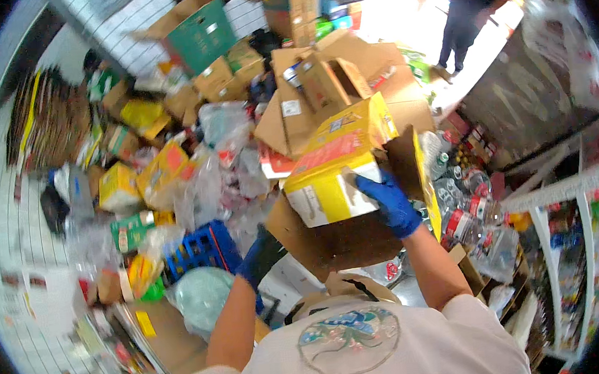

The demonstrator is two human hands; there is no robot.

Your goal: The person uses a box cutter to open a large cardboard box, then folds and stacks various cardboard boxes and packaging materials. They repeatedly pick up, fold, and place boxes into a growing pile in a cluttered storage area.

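Note:
My right hand [390, 203], in a blue glove with dark fingers, grips the near right end of a yellow cardboard box [335, 200] with red and white printed panels. My left hand [263, 254], gloved alike, is at the left edge of a large open brown cardboard piece [331, 245] under the yellow box; its fingertips are partly hidden, and whether they close on the edge is unclear. Beyond the yellow box lie flattened and open brown cartons [323, 86]. A blue plastic crate [201, 249] stands left of my left hand, with a pale green filled plastic bag [202, 297] below it.
Boxes and clear plastic bags [209, 189] are heaped on the left, below a large green carton [199, 35]. Flattened cardboard [50, 120] is stacked far left. Plastic bottles [463, 226] lie on the right, beside white shelving [549, 229]. A person in dark clothes [463, 17] stands at the upper right.

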